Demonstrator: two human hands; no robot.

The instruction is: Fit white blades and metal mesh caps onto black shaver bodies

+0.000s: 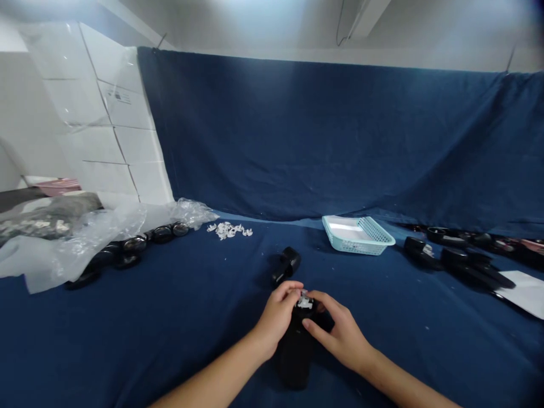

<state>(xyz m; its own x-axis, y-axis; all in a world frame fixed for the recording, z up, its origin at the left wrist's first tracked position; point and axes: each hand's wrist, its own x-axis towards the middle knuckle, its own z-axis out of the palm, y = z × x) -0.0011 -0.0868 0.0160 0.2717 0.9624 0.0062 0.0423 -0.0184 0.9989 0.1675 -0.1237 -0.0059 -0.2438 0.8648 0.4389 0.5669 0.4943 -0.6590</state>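
A tall black device [295,351] stands upright on the blue cloth [170,334] in front of me. My left hand [278,317] wraps its upper part from the left, fingers curled over the top. My right hand [338,331] grips it from the right, fingertips pinched at a small white piece [305,301] on its top end. A second black part [287,264] lies just behind the hands, untouched.
A pale blue mesh basket [357,234] sits at the back right. More black parts [459,258] and a white sheet [527,292] lie far right. Small white bits [228,229] are heaped mid-back. Round black pieces [136,245] and a plastic bag [72,238] lie left.
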